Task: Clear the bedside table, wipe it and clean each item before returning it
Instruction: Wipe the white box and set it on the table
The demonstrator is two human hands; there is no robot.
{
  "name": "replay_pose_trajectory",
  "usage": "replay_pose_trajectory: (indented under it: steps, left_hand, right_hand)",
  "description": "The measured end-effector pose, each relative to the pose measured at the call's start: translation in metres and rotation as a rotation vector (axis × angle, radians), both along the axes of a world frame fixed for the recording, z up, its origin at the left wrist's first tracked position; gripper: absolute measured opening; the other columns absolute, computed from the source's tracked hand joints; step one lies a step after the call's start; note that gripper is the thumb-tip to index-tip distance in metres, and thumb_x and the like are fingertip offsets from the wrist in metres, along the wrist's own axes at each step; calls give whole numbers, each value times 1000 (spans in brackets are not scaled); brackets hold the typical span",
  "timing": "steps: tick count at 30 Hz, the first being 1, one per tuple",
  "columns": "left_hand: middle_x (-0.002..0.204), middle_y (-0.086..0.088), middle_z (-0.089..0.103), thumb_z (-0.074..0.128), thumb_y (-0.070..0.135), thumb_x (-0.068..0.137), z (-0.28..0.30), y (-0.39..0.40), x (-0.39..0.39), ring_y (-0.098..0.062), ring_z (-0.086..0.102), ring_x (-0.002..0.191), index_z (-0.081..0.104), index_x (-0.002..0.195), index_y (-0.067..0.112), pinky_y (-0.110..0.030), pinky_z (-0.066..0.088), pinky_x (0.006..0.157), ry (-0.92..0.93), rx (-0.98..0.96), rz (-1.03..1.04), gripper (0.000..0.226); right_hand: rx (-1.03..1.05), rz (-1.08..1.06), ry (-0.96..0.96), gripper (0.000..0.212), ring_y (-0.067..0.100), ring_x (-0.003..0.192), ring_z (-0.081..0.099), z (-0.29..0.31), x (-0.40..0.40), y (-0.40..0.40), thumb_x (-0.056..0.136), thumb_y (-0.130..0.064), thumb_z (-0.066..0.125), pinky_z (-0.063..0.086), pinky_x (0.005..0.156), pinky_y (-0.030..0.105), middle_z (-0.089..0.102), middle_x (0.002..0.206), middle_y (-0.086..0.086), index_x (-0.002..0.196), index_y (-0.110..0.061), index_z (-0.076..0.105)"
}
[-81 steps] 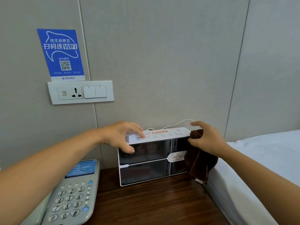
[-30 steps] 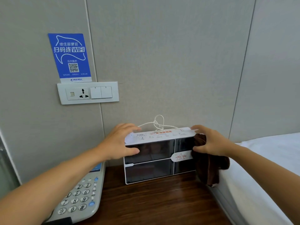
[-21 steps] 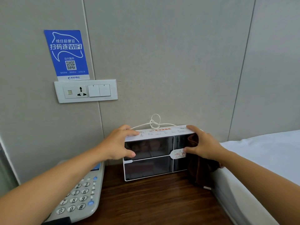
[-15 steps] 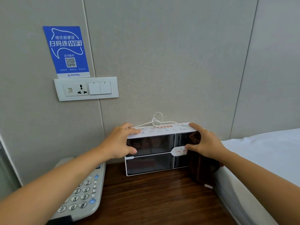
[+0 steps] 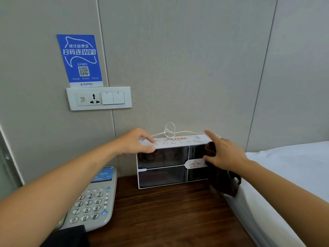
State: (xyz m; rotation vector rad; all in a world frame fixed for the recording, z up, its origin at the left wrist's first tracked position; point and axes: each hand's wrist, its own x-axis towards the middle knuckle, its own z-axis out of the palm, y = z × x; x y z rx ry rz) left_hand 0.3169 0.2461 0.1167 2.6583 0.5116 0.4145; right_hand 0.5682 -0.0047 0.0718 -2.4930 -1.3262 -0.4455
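Observation:
A white box with dark glass panels (image 5: 165, 166) stands at the back of the dark wooden bedside table (image 5: 169, 216), against the wall. My left hand (image 5: 135, 143) grips its top left corner, thumb on the front and fingers over the top. My right hand (image 5: 224, 154) holds the box's right end with a dark brown cloth (image 5: 222, 184) pressed under the palm; the cloth hangs down past the table edge. A white cable (image 5: 170, 131) lies knotted behind the box's top.
A grey push-button telephone (image 5: 92, 200) sits at the table's left. A wall socket and switch plate (image 5: 99, 98) and a blue WiFi sign (image 5: 80, 59) are on the padded wall. A white bed (image 5: 288, 175) borders the table's right side.
The box has been set down against the wall with the cable bunched behind it. Both hands stay on its ends and have barely moved over the last second.

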Motion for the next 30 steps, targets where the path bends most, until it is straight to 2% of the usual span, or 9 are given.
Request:
replay_pose_trajectory:
  steps: [1,3,8,11,14,21,24,27,30]
  left_hand:
    - [123,1,60,83,32,85,1,0,-1,-17,55,119,76,103,32,-28,44,102,-65,-22,16,20]
    - [121,1,62,81,15,87,2,-1,-5,-18,57,117,76,97,30,-19,42,91,-140,18,48,19]
    - [126,3,59,80,17,86,-1,-4,-22,-16,55,121,75,108,32,-35,41,110,-30,56,45,27]
    - [143,-1,50,79,20,86,-5,-8,-28,-22,46,133,72,124,31,-33,35,111,24,184,77,40]
    - [156,-3,40,78,24,87,-6,-17,-37,-25,35,144,68,130,36,-42,32,117,-6,194,90,46]
    - [153,11,39,80,47,80,-22,-57,-132,-11,34,143,59,124,57,-36,30,119,8,58,-21,50]
    - [151,15,39,86,38,83,-37,-72,-204,4,37,138,60,126,55,-14,27,112,16,-38,38,53]
    - [148,22,38,87,40,81,-50,-86,-281,28,28,129,59,135,48,5,18,102,43,-93,112,61]
    - [154,21,32,88,44,79,-59,-94,-350,25,28,133,50,143,48,-9,23,114,71,-135,239,75]
  right_hand:
    - [-2,-15,-17,87,30,110,65,3,-3,-2,86,-56,70,56,85,41,64,127,4,157,-37,24]
    - [14,-48,-25,77,31,107,65,6,-7,-7,86,-57,69,55,83,41,62,123,3,151,-32,36]
    - [64,21,13,76,27,113,65,8,-28,-13,82,-58,72,54,86,39,64,129,-1,147,-32,44]
    - [74,77,60,72,26,113,65,5,-49,-12,79,-59,74,54,87,39,68,125,-2,141,-31,50]
    - [93,167,98,66,22,110,66,0,-72,-14,80,-59,75,54,85,34,70,119,-7,136,-31,55]
    - [-83,556,317,75,8,122,61,-3,-158,-11,76,-64,79,51,104,31,64,134,-14,142,-40,52]
    - [-148,678,344,80,3,126,56,-6,-208,-2,73,-62,83,46,109,28,61,139,-17,143,-40,52]
    - [-278,745,386,95,5,131,50,-10,-261,1,70,-61,87,40,104,22,53,146,-15,150,-40,42]
    - [-412,762,472,114,12,140,43,-24,-307,7,64,-66,88,39,110,28,42,158,-9,158,-36,29]
